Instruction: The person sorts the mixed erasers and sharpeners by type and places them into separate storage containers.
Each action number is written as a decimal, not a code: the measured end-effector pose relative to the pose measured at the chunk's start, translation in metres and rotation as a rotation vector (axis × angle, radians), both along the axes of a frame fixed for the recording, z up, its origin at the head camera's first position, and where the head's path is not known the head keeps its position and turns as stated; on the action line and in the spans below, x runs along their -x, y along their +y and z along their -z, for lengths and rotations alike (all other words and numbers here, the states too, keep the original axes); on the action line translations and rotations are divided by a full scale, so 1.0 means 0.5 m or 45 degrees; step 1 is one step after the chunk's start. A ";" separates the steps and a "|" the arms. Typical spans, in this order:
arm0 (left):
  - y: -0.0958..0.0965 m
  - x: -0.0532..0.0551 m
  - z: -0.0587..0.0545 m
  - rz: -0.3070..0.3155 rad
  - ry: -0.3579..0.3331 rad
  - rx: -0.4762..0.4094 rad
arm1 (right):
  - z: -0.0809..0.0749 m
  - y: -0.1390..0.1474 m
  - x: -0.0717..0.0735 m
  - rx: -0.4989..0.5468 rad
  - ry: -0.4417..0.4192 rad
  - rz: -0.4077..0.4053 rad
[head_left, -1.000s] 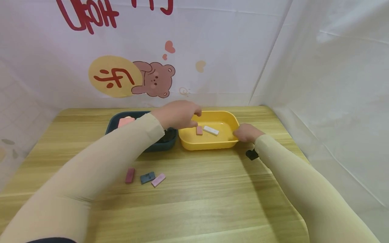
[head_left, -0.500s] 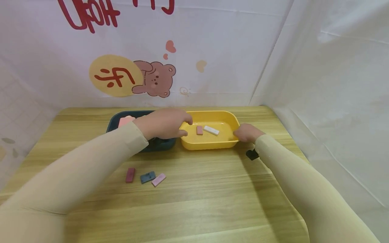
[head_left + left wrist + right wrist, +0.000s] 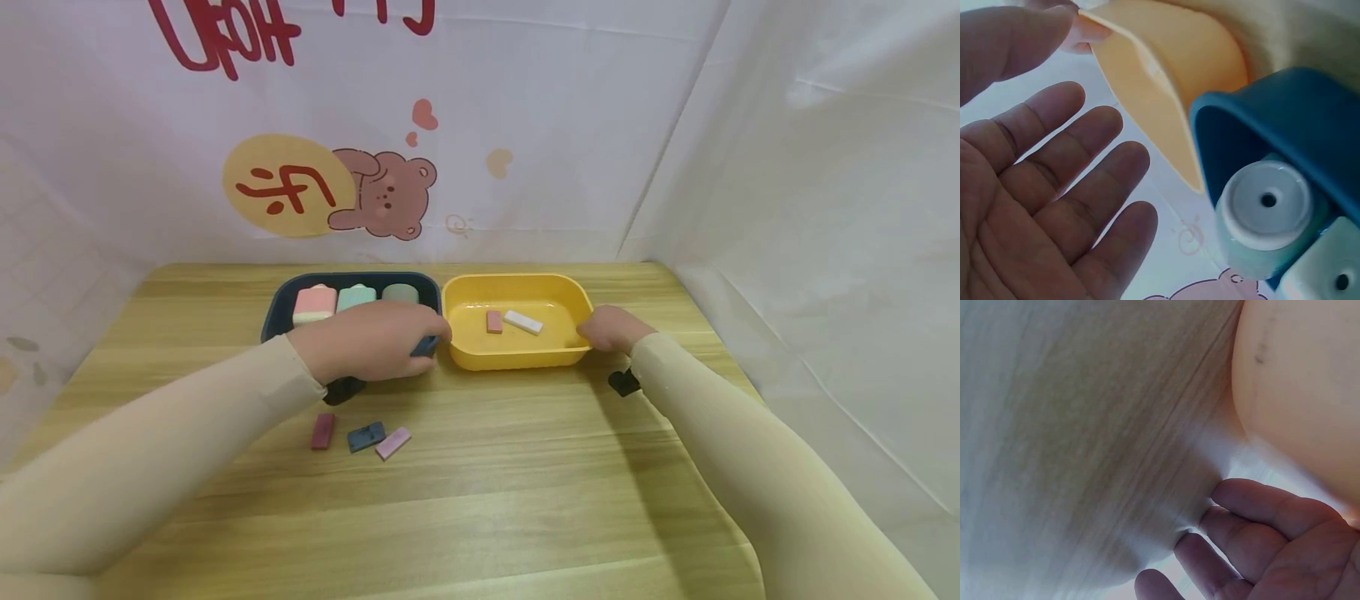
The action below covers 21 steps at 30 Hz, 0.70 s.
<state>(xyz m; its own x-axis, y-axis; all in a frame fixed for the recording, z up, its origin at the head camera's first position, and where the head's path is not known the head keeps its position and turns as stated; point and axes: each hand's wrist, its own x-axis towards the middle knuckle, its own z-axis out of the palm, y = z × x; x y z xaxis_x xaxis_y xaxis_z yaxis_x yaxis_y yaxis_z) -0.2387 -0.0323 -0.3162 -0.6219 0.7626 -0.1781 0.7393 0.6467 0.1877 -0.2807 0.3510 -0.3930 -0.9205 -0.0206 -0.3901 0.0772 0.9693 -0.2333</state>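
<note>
My left hand (image 3: 367,340) is over the front right part of the dark blue tray (image 3: 352,276), palm bare and fingers extended in the left wrist view. Behind it in that tray are a pink container (image 3: 315,304), a mint one (image 3: 356,297) and a grey-green round one (image 3: 401,292); a white top (image 3: 1267,200) with a hole shows close up. My right hand (image 3: 615,327) grips the right end of the yellow tray (image 3: 517,361), fingers (image 3: 1266,503) along its outside. Inside lie a small pink block (image 3: 494,322) and a white block (image 3: 523,322).
On the wooden table (image 3: 525,483), in front of the dark blue tray, lie a dark red block (image 3: 322,431), a grey block (image 3: 367,437) and a light pink block (image 3: 393,442). A white printed cloth (image 3: 555,150) hangs behind the table.
My left hand has moved left and toward me, from over the yellow tray to over the dark blue tray, uncovering the mint and grey-green containers. The right hand stays on the yellow tray.
</note>
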 end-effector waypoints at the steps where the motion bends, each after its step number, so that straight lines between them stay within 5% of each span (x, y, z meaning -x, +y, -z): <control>1: -0.004 -0.004 0.002 -0.006 -0.015 0.000 | 0.000 0.000 0.000 0.000 0.001 -0.001; 10: -0.035 -0.033 0.030 0.036 -0.030 -0.017 | 0.007 0.004 0.003 -0.011 0.006 -0.003; 21: -0.073 -0.066 0.057 -0.008 -0.079 0.015 | 0.003 -0.001 0.002 -0.031 0.008 -0.021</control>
